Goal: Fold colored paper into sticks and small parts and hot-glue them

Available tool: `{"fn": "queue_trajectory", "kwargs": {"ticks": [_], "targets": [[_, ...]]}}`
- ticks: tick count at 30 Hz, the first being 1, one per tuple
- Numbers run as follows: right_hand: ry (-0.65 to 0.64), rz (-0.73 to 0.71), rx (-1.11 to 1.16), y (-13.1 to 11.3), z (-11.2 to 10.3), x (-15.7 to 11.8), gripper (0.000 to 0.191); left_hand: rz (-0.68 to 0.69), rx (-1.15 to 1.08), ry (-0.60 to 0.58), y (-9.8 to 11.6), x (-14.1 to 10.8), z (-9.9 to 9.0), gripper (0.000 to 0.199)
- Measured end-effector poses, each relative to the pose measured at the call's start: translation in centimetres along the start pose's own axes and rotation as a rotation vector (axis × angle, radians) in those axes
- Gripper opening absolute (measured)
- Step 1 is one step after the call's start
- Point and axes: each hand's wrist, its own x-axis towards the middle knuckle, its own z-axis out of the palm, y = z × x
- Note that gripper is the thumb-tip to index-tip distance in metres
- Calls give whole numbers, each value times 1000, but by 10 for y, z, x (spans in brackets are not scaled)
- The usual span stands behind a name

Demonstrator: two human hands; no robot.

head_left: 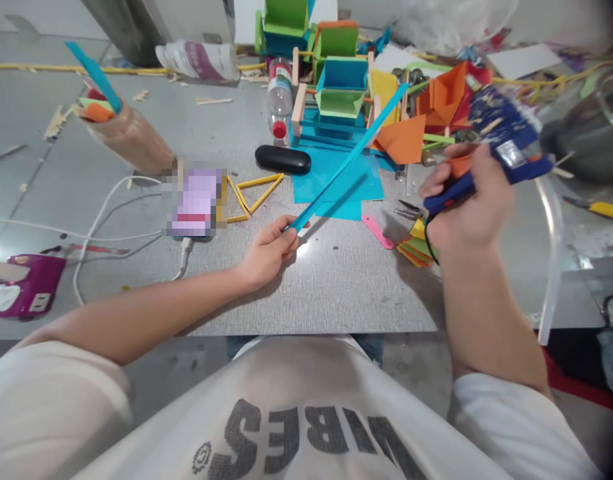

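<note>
Here, at the frame's centre, the left hand (271, 252) pinches the lower end of a long, flat, bright-blue strip (354, 160) slanting toward the upper right, while at right the right hand (479, 203) grips a dark-blue plastic glue gun (529, 172).

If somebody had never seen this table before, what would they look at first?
Probably the long bright blue strip, held at its lower end by the left hand and slanting up to the right across the middle. Next might be the green-and-blue paper boxes at the top middle, beyond the hands. Then maybe the dark blue tool in the right hand, over the table's right side.
</note>
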Motion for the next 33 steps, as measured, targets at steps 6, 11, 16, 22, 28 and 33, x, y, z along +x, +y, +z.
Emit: {"fn": "queue_trajectory", "kwargs": {"ticks": [6,11,16,22,28,33], "targets": [[-447,-13,-260,10,12,-50,47,-13,-130,-54,-1,3,-1,30],[-662,-121,-505,8,13,-60,52,-54,-173,-50,-1,7,-2,27],[-765,-249,-564,0,24,-59,49,-97,-169,8,-2,10,-4,22],[-831,-253,-571,4,25,-59,51,-128,-169,25,-1,9,-3,27],[-877,-210,-540,6,29,-63,59,-116,-113,26,-1,6,-1,29],[-875,-236,-513,8,30,-66,60,-53,-80,27,-5,4,1,29]]}}
